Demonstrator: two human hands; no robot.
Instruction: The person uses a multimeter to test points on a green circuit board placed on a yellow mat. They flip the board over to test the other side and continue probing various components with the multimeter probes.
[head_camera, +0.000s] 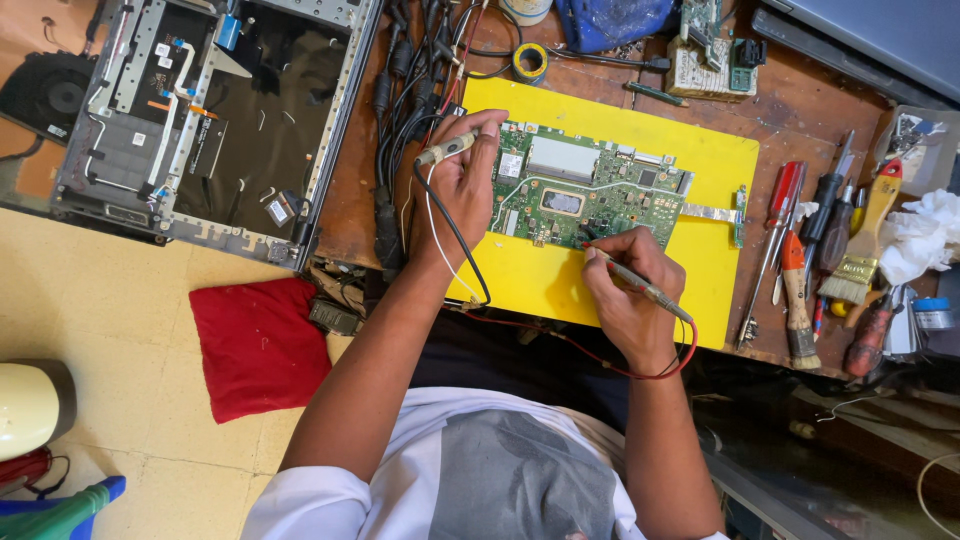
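From the head view, a green circuit board (590, 190) lies on a yellow mat (720, 160) on the wooden worktop (800, 105). The left hand (462, 180) rests at the board's left edge, its grip closed around a probe with a black lead (445, 150). The right hand (632, 290) sits just below the board, grip clamped pen-like on a probe with a red lead (635, 283) — tip touching the board's lower edge. Screwdrivers (800, 240) and a brush (865, 245) lie right of the mat; an opened laptop shell (215, 110) sits far left.
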